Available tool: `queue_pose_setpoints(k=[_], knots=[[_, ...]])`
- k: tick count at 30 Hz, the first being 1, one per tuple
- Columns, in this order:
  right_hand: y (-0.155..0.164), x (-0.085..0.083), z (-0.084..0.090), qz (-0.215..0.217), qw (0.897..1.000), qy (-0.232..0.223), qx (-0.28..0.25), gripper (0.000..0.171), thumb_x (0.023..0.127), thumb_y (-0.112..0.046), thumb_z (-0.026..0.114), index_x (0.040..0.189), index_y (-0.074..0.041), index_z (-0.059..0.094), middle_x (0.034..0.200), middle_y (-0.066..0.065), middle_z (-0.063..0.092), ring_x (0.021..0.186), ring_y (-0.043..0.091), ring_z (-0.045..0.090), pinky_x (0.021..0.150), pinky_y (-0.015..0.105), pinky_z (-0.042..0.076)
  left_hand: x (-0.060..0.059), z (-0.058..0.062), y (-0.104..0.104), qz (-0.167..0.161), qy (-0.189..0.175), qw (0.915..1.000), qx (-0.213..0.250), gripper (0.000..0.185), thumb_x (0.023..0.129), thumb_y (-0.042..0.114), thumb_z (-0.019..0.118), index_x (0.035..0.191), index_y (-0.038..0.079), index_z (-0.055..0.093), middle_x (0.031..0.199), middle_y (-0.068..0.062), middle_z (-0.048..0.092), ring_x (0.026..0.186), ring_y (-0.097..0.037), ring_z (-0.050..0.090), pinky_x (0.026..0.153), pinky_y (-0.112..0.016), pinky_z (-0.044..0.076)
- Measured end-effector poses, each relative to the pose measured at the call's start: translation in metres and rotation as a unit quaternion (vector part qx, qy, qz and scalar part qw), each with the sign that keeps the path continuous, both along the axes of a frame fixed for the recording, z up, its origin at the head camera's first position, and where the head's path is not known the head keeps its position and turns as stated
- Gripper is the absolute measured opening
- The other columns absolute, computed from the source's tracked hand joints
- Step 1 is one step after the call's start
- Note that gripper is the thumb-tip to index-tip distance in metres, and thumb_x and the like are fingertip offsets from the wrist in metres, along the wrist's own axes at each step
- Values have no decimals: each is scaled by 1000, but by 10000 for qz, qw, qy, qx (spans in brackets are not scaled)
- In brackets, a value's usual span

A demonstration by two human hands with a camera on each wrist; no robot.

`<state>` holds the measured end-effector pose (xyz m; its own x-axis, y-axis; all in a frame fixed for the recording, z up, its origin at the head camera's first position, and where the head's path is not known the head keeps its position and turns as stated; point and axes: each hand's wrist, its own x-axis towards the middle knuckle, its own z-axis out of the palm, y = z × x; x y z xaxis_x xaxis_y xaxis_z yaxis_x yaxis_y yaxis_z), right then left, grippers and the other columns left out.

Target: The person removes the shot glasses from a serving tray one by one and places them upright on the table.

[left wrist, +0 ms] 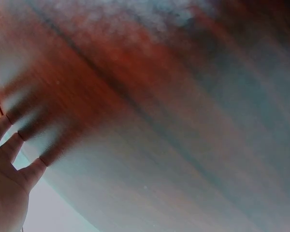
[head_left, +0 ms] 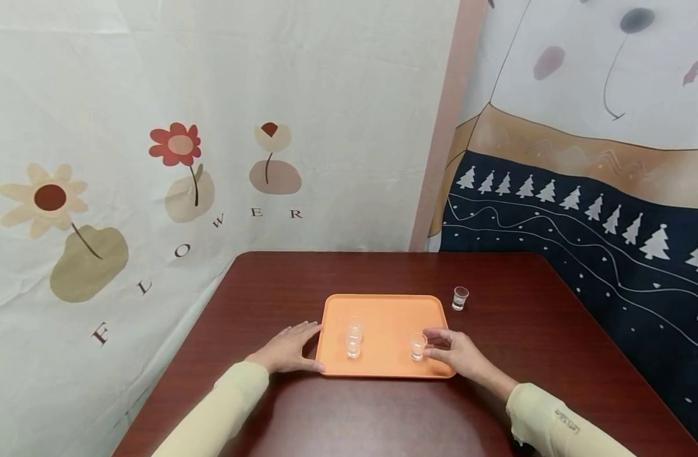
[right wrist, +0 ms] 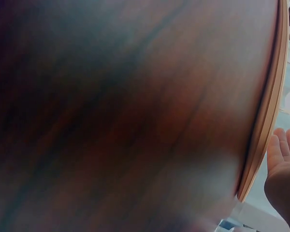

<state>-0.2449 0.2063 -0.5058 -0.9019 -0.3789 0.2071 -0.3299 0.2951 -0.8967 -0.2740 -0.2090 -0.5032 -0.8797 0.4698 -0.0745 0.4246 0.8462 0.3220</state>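
Left hand (head_left: 289, 348) lies flat on the bench (head_left: 383, 406), fingers spread, thumb against the near-left edge of the orange tray (head_left: 383, 304), steadying it. Right hand (head_left: 454, 353) pinches a small clear shot glass (head_left: 418, 346) standing at the tray's near-right. Farther in, two more shot glasses (head_left: 353, 337) stand close together left of centre. One lone glass (head_left: 460, 298) stands on the bench off the far-right corner. Judged: loading step; next calls for letting go and reaching for the lone glass.
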Motion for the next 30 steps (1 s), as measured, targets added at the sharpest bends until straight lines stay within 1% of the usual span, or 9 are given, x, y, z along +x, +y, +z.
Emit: queue_pose_setpoints(k=[3, 7, 13, 17, 21, 27, 30], knots=[[-3, 0, -2, 9, 10000, 3, -31, 44, 88, -4, 74, 122, 18, 58, 116, 29, 65, 100, 24, 67, 82, 20, 53, 0, 0, 1, -4, 34, 10000, 4, 108, 69, 77, 71, 152, 13, 42, 153, -12, 42, 144, -32, 32, 114, -57, 25], [-7, -2, -5, -116, 9999, -51, 49, 42, 87, -7, 76, 120, 14, 62, 112, 24, 68, 94, 15, 67, 78, 20, 53, 0, 1, 1, -29, 68, 10000, -36, 108, 69, 77, 70, 152, 13, 42, 153, -12, 42, 144, -32, 32, 114, -57, 25], [-11, -5, -9, -326, 9994, 12, 145, 34, 85, -9, 78, 112, 9, 67, 103, 16, 71, 86, 11, 67, 73, 21, 53, 0, 2, 3, -21, 30, 10000, -28, 108, 69, 77, 70, 152, 14, 41, 154, -12, 41, 144, -32, 32, 114, -57, 24], [-12, -7, -10, -395, 9991, -37, 165, 31, 85, -10, 78, 110, 7, 69, 100, 13, 72, 84, 10, 67, 72, 21, 54, 0, 1, 4, -7, -4, 10000, -36, 108, 69, 77, 70, 152, 14, 41, 154, -11, 41, 145, -32, 31, 114, -57, 24], [-12, -9, -8, -507, 9985, 19, 222, 32, 84, -10, 79, 109, 7, 69, 100, 13, 72, 84, 14, 68, 71, 22, 54, -1, 0, 3, -8, 4, 10000, -29, 109, 69, 78, 70, 152, 14, 41, 154, -11, 41, 145, -32, 31, 114, -57, 24], [-12, -12, 3, -949, 9949, 113, 315, 34, 83, -11, 80, 111, 6, 70, 101, 12, 73, 87, 18, 69, 74, 22, 54, -2, 0, 1, -11, 33, 10000, -21, 109, 69, 78, 69, 152, 13, 41, 154, -11, 41, 144, -32, 32, 115, -57, 24], [-10, -14, 10, -1208, 9924, 85, 237, 34, 83, -11, 80, 112, 6, 70, 102, 13, 73, 88, 19, 69, 74, 22, 54, -1, -1, 1, 1, 8, 10000, -14, 109, 69, 78, 69, 152, 13, 41, 153, -10, 42, 144, -32, 32, 115, -56, 24]])
